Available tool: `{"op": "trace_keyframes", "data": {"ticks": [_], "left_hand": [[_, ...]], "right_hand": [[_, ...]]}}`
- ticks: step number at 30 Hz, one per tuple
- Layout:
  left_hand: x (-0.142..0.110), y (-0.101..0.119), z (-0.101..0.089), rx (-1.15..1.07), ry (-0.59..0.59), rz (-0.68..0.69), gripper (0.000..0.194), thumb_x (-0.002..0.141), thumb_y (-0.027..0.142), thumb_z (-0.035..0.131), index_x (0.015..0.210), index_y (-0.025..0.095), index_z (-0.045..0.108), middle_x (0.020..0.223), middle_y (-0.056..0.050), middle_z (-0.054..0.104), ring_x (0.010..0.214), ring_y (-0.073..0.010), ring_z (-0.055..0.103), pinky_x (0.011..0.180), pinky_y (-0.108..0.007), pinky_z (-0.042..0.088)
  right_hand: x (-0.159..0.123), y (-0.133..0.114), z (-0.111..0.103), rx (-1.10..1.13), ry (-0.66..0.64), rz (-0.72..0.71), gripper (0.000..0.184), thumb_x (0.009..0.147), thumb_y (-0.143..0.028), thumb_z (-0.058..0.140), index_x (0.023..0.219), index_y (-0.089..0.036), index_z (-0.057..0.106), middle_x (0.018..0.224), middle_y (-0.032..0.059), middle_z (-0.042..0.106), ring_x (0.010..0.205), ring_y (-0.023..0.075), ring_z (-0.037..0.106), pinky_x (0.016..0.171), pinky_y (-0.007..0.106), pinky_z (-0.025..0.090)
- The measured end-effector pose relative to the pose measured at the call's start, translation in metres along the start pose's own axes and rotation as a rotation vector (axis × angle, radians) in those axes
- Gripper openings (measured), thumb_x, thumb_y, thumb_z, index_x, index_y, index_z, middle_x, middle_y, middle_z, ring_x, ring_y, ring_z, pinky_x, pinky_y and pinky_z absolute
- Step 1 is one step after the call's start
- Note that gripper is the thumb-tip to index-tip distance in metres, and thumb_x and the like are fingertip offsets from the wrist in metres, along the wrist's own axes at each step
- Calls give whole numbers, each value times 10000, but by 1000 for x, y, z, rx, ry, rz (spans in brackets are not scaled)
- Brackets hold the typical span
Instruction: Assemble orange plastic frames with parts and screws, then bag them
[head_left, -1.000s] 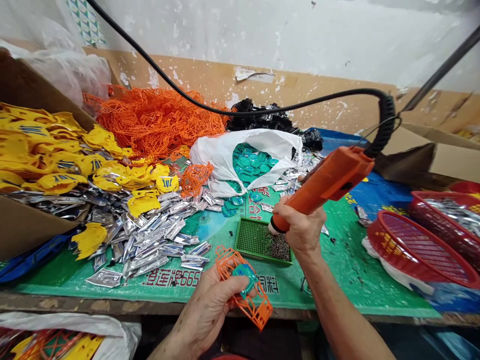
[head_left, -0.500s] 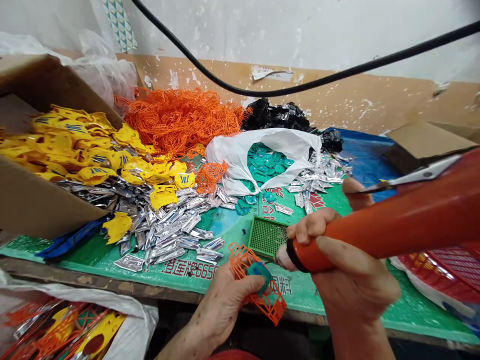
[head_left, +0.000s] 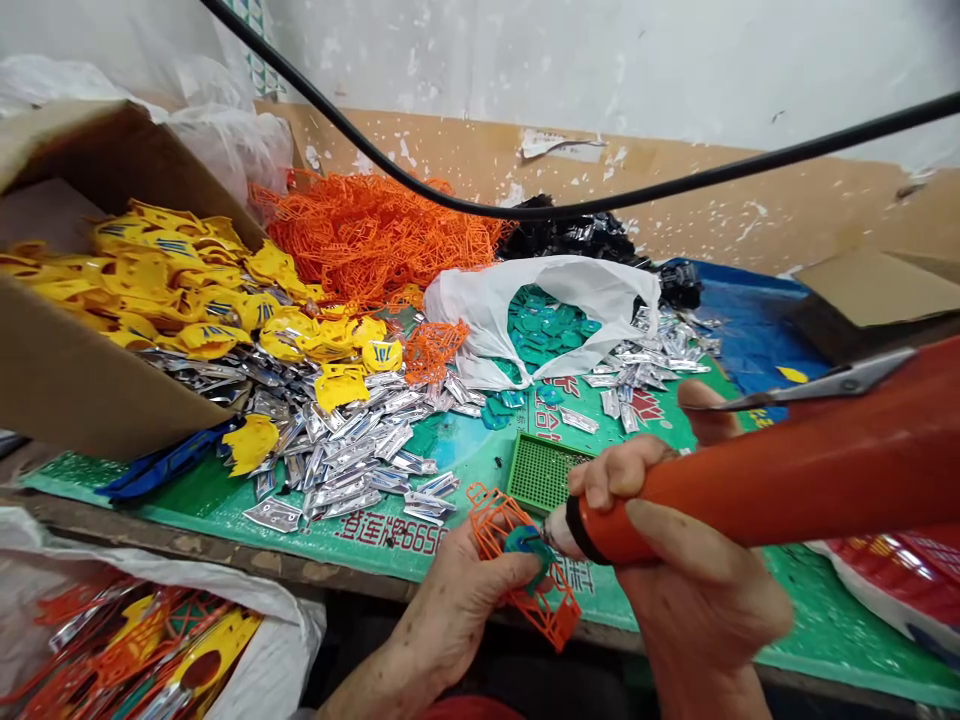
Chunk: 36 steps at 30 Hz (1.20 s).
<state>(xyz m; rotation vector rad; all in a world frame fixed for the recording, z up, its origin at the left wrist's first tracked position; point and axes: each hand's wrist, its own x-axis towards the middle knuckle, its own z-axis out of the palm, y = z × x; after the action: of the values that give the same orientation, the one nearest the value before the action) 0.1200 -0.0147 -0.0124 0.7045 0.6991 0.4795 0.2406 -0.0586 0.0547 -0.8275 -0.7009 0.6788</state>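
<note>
My left hand is closed on an orange plastic lattice frame with a teal plastic piece laid on it, the thumb pressing the teal piece. Wrapped round a thick orange-red electric screwdriver is my right hand. The screwdriver's pale nose points left and its tip meets the teal piece, or nearly so; I cannot tell which. A pair of scissors shows along the top of the screwdriver. Just behind the hands sits a small green perforated tray with tiny parts in it, probably screws.
A cardboard box of yellow parts leans at left beside silver pieces. Behind are orange lattices, a white bag of teal pieces and black parts. A black cable hangs across. A sack stands front left.
The screwdriver's nose has moved left and down from beside the green tray to the teal piece in my left hand. The whole view has shifted slightly.
</note>
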Motion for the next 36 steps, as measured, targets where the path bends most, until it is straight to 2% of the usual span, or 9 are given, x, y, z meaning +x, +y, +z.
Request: {"op": "trace_keyframes", "data": {"ticks": [5, 13, 20, 22, 24, 26, 31, 36], "left_hand": [[0, -2, -1, 31, 1, -3, 251, 633, 135, 667, 881, 130, 631, 797, -24, 628, 676, -141, 568, 648, -277, 471], [-1, -4, -1, 38, 5, -4, 194, 623, 138, 670, 810, 144, 618, 686, 7, 599, 589, -116, 540, 611, -260, 462], [1, -4, 0, 33, 28, 11, 202, 592, 165, 714, 770, 142, 621, 665, 10, 587, 600, -123, 545, 611, -255, 459], [2, -6, -1, 30, 31, 18, 196, 592, 166, 721, 759, 144, 620, 655, 15, 579, 598, -124, 541, 610, -258, 457], [2, -8, -2, 34, 35, 21, 206, 593, 175, 729, 772, 144, 632, 659, 12, 590, 590, -127, 538, 600, -262, 455], [2, -9, -4, 42, 24, 24, 211, 598, 186, 739, 784, 144, 648, 660, 9, 602, 588, -132, 542, 599, -265, 453], [-1, -8, -7, 115, -54, 26, 142, 637, 217, 753, 735, 146, 677, 633, 3, 627, 614, -152, 578, 636, -264, 448], [-5, -1, -10, 96, -118, -3, 185, 664, 217, 751, 827, 146, 699, 731, -24, 659, 686, -164, 603, 693, -277, 467]], "right_hand": [[0, 1, 2, -19, 14, 15, 644, 667, -70, 655, 1216, -371, 506, 677, -51, 573, 613, 118, 563, 602, 279, 522], [-3, 4, 3, -48, 24, 18, 622, 668, -90, 671, 1195, -371, 494, 674, -52, 571, 599, 133, 556, 540, 279, 516], [-8, 9, 0, -109, -16, 16, 652, 654, -95, 659, 1215, -358, 456, 658, -68, 567, 561, 129, 545, 593, 315, 501], [-9, 11, -1, -143, -39, 20, 558, 650, -87, 646, 1134, -329, 512, 666, -62, 566, 578, 133, 547, 608, 322, 495], [-8, 14, -3, -169, -67, 20, 355, 649, -83, 628, 945, -271, 577, 674, -51, 557, 597, 132, 549, 608, 315, 488], [-8, 16, -5, -181, -107, 26, 240, 654, -84, 616, 832, -239, 571, 674, -48, 546, 602, 131, 548, 594, 310, 484], [-11, 15, -7, -216, -191, 59, 419, 639, -54, 635, 1008, -241, 567, 663, -51, 558, 576, 135, 548, 571, 318, 497], [1, -3, -8, -102, -101, -25, 686, 612, -65, 652, 1213, -352, 485, 652, -65, 586, 545, 143, 556, 519, 306, 499]]}}
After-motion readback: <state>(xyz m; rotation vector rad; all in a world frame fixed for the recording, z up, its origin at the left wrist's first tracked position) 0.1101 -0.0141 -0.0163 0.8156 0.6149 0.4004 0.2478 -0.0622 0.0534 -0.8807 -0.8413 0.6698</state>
